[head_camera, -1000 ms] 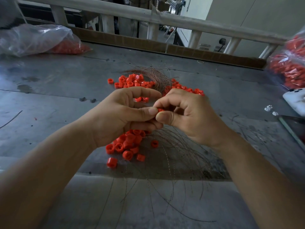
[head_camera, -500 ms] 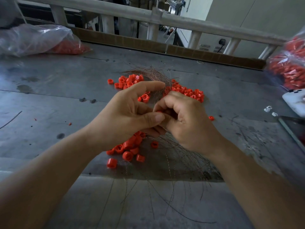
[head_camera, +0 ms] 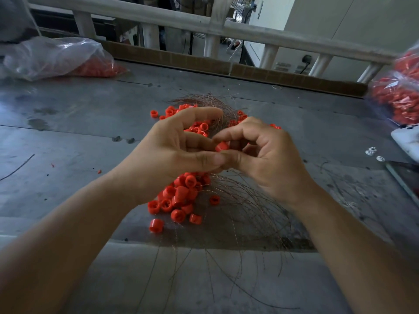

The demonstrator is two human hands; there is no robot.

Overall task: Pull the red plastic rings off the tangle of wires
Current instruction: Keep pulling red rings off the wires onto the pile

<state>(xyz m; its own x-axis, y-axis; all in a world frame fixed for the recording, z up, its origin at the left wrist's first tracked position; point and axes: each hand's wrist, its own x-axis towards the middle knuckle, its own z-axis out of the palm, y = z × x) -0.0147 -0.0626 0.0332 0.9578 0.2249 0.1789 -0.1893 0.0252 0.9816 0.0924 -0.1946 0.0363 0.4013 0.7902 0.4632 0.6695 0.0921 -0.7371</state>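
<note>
Copper-coloured thin wires (head_camera: 249, 207) in a tangle are gripped by the left hand (head_camera: 172, 155) while a small red plastic ring (head_camera: 221, 146) is pinched by the right hand (head_camera: 267, 159), above the grey metal worktop (head_camera: 79, 137).

red rings (head_camera: 181, 196) heaped, thin wires (head_camera: 244, 207) fanned beside

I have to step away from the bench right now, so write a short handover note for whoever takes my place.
Right hand: pinches one red ring between thumb and forefinger.
Left hand: seems to pinch the tangle of wires right beside that ring.
Table: near heap of rings under the hands, far heap of rings beyond them, both among wires.
Done: how many rings are already off cannot be told.
Left: pull this ring free, then clear the rest.
</note>
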